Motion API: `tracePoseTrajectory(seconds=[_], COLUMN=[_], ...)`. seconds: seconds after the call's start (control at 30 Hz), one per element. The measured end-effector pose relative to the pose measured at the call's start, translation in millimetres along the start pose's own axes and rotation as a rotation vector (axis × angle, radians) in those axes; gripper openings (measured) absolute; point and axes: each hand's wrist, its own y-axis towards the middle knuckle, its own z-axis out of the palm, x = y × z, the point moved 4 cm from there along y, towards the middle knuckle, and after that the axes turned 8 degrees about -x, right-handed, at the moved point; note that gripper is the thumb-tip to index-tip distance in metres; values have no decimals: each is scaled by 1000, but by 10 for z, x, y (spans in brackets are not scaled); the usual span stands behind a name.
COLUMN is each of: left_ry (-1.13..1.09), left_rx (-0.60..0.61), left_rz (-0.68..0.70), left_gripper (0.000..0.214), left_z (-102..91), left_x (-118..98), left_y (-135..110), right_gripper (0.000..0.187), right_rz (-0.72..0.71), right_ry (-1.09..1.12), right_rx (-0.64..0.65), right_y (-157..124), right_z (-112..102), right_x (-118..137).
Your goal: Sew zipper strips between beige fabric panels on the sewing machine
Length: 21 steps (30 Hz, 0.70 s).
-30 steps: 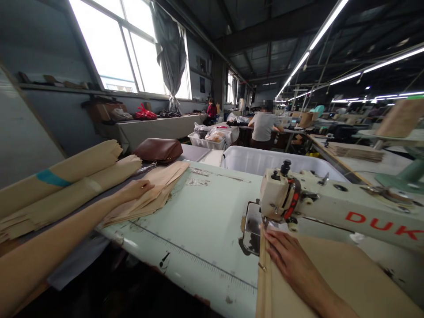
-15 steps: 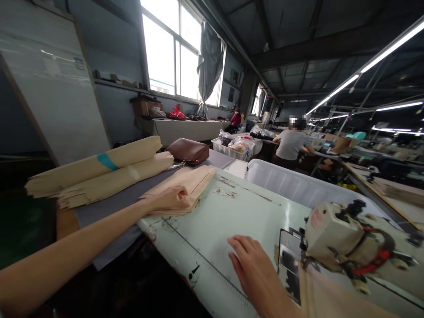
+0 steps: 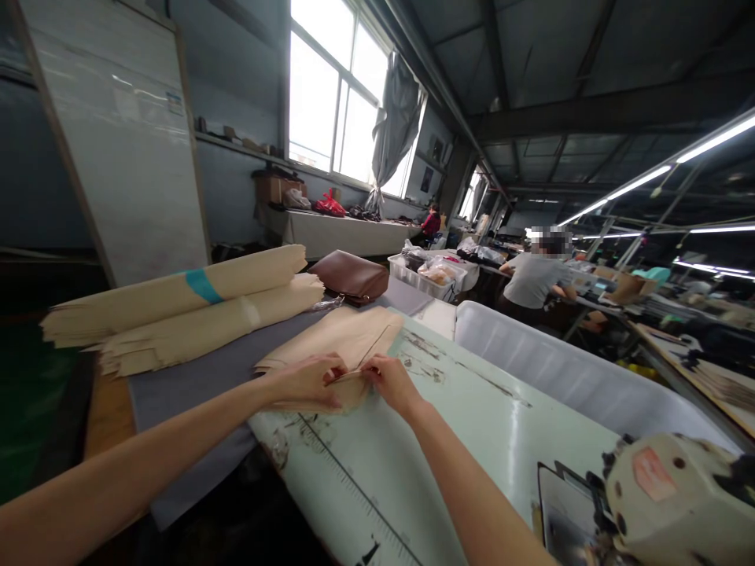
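A stack of thin beige sheets (image 3: 330,336), cloth or paper, lies at the left end of the pale green sewing table (image 3: 472,417). My left hand (image 3: 315,381) rests at the near side of the stack, its fingers curled on the edge of a beige sheet. Close beside it, my right hand (image 3: 392,384) pinches the lifted right edge of that sheet between thumb and fingers. The edge is raised a little off the pile. At the lower right is the head of a sewing machine (image 3: 666,487), apart from both hands.
Two beige rolls (image 3: 177,295), one with a blue band, lie left of the stack on grey cloth (image 3: 189,440). A brown leather bag (image 3: 349,277) sits behind it. Beyond the table's far edge stands a white plastic bin (image 3: 531,354). A co-worker (image 3: 528,275) sits farther back.
My right hand has moved from the table near the machine up and left to the stack, and now pinches a sheet's edge, which has lifted. The view has shifted, leaving the machine lower right.
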Motion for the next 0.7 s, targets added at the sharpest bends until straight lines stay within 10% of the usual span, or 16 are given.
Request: tracePoseTrajectory(seconds=[0.5, 0.7], left_ry=[-28, 97], left_rx=[104, 15], left_rz=[191, 142], left_gripper=[29, 25], left_z=[-83, -50], left_x=[34, 163], left_y=[161, 309], right_gripper=[34, 29], right_rz=[67, -162], right_ry=[-54, -134], right_rx=[-214, -178], right_y=[-50, -350], right_z=[44, 207], right_x=[113, 479])
